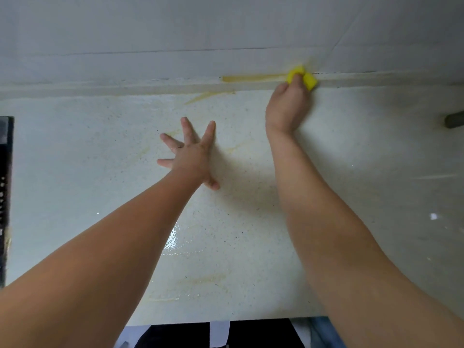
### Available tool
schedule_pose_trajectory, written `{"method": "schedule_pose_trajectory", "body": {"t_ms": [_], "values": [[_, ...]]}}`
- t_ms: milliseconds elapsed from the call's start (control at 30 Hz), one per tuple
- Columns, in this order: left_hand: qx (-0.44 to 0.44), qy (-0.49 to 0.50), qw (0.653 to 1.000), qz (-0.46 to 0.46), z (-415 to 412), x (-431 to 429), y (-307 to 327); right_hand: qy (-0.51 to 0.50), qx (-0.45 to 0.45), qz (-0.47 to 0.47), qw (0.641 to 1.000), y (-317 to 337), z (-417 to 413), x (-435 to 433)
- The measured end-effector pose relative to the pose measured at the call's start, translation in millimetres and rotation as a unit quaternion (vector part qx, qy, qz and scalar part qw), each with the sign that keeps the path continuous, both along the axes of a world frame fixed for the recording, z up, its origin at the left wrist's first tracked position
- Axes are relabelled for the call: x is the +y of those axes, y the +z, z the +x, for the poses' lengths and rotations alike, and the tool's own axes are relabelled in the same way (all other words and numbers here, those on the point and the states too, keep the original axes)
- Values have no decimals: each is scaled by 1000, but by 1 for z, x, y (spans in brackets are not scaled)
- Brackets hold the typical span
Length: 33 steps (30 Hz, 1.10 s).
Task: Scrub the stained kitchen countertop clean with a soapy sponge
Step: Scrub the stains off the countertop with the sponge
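A pale speckled countertop (100, 172) fills the view, wet and shiny near the middle front. My right hand (287, 106) grips a yellow sponge (302, 76) and presses it against the raised back ledge where counter meets wall. A long brownish-yellow stain (253, 78) runs along that ledge to the left of the sponge. A fainter streak (208, 95) lies just below it. My left hand (192, 153) lies flat on the counter with fingers spread, well left of and nearer than the sponge. Faint yellowish marks (203, 280) show near the front edge.
A grey wall (226, 28) rises behind the ledge. A dark-framed object (5, 197) borders the counter's left edge. A small dark object (454, 119) sits at the far right. The counter's front edge (226, 320) runs along the bottom, with dark clothing below.
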<state>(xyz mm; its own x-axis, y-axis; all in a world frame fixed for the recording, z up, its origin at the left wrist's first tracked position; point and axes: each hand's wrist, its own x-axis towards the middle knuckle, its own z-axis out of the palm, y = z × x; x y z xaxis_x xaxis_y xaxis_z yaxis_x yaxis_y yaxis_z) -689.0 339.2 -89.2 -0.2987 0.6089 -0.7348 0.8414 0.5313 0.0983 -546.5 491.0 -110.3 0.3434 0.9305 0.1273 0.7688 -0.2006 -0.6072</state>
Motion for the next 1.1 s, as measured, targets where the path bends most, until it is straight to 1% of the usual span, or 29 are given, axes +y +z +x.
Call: {"method": "schedule_pose_trajectory", "body": {"t_ms": [67, 133, 167, 200, 233, 267, 300, 367, 400, 433, 467, 500, 533, 567, 633, 733, 800, 833, 867, 900, 933, 1000, 1033, 1100], "values": [[3, 4, 1000, -4, 0, 0, 1, 52, -30, -18, 998, -2, -36, -16], [1, 5, 1000, -3, -1, 0, 2, 162, -62, -48, 984, 0, -65, -37], [-1, 5, 1000, -1, 0, 0, 3, 228, -73, -77, 968, 1, -75, -46], [-4, 6, 1000, 2, 0, -1, 3, 281, -72, -104, 951, 2, -80, -55], [-5, 5, 1000, 4, 0, -2, 4, 311, -63, -107, 942, 1, -80, -60], [-5, 4, 1000, 4, 0, -3, 4, 311, -42, -78, 946, 0, -74, -62], [-4, 4, 1000, 3, 0, -3, 4, 281, -11, -24, 959, 0, -62, -61], [0, -1, 1000, 2, 1, -2, 3, 177, 61, 75, 980, -1, -19, -50], [0, -2, 1000, 0, -1, -2, 2, 117, 62, 101, 986, -1, 7, -41], [0, -1, 1000, 0, 0, -1, 2, 53, 44, 116, 991, -3, 36, -30], [-1, 0, 1000, -3, 0, -1, 2, -3, 19, 110, 994, -4, 61, -21], [-4, 1, 1000, -3, -1, 0, 2, -43, -5, 73, 996, -7, 78, -14], [-7, 2, 1000, -3, -1, -1, 1, -59, -32, 9, 998, -10, 84, -8], [-9, 3, 1000, -3, -1, -1, 1, -51, -62, -54, 995, -14, 79, -5], [-10, 5, 1000, -1, -1, 0, 0, 11, -109, -130, 985, -13, 43, -10], [-5, 7, 1000, -7, -1, 0, 2, 170, -135, -160, 963, 2, -35, -36], [-5, 12, 1000, -10, -2, -1, 5, 301, -125, -175, 929, 8, -76, -62], [-5, 9, 1000, -8, -2, -2, 6, 353, -117, -193, 908, 7, -87, -70], [-7, 5, 1000, -7, -2, -2, 6, 379, -114, -200, 896, 7, -89, -71], [-11, 6, 1000, -8, -3, -3, 5, 373, -104, -189, 902, 7, -83, -68], [-11, 5, 1000, -4, -4, -4, 5, 344, -101, -159, 920, 9, -70, -62], [-5, -10, 1000, 1, -3, -3, 2, 226, -107, -75, 965, 8, -23, -41], [-6, -13, 1000, 2, -4, -2, 2, 157, -109, -49, 980, 7, 4, -28], [-16, -9, 1000, 0, -5, -1, 2, 56, -113, -78, 989, 3, 49, -10]]}}
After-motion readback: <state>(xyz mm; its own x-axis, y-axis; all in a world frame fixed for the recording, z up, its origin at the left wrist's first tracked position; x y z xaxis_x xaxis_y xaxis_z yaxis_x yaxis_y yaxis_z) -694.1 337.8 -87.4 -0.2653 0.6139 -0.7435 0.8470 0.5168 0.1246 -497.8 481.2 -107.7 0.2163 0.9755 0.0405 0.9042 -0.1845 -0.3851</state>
